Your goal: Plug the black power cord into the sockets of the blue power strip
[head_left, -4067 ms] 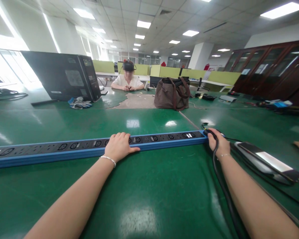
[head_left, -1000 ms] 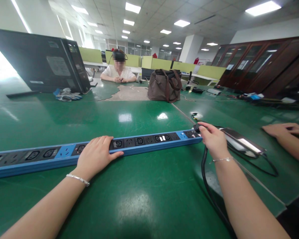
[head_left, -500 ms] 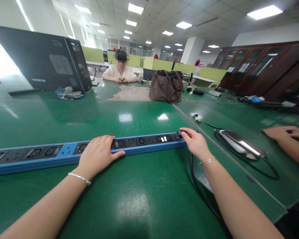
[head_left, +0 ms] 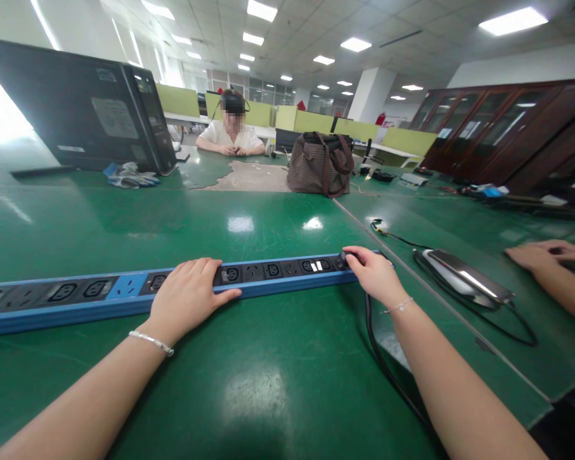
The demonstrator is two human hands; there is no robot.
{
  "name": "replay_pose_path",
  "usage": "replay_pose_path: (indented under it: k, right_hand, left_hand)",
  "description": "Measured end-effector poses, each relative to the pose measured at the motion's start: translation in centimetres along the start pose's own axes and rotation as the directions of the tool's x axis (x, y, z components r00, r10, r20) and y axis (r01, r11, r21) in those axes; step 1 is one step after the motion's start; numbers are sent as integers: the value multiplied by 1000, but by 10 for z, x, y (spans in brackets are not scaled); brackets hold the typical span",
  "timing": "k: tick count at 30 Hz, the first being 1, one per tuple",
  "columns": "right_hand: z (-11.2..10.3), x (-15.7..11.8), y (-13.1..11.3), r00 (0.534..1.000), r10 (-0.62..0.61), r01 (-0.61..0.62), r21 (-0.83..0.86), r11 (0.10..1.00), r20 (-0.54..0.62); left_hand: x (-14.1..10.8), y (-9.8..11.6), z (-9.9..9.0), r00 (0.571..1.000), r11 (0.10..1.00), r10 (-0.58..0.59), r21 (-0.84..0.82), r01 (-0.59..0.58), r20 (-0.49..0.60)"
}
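- Currently, the left hand [head_left: 186, 295] lies over the long blue power strip [head_left: 272, 271]; its fingers are together on the top, and its thumb is apart along the near side. Whether it squeezes the strip or only presses on it, I cannot tell.
- The right hand [head_left: 374, 273] is closed around a black plug [head_left: 344, 257] with thumb and fingers, at the right end of the same strip. How deep the plug sits in a socket I cannot tell, because the fingers cover it.
- From below the right hand, a thick black cable [head_left: 377, 353] runs down toward the lower edge of the view.
- The power strip lies across the green table [head_left: 268, 348], in front of the person, and its left end goes out of the view. Its top carries a row of black sockets and a blue one.
- To the right of the right hand, well apart from it, a black and silver device [head_left: 464, 276] rests with its thin cord beside it.
- Farther right, another person's hands [head_left: 531, 255] rest on the table.
- Behind the strip stands a brown bag [head_left: 317, 167].
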State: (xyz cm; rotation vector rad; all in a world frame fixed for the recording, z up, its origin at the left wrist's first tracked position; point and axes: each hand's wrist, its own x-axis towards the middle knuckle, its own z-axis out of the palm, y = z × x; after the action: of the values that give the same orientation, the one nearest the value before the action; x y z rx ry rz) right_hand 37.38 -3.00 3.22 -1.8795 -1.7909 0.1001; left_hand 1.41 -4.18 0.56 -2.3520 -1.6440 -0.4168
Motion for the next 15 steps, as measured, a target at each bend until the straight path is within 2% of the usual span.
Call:
replay_pose_path:
  k: [6,15]
  right_hand:
    - [-4,-2,-10,999,44,-43,-192,981,1]
    - [-7,0,-17,995,90,-78,-290,954,31]
  left_hand:
    - [0,1,0,1000,1000,4,17,-4,-4]
    - [0,1,0,1000,1000,2,3,-2,-20]
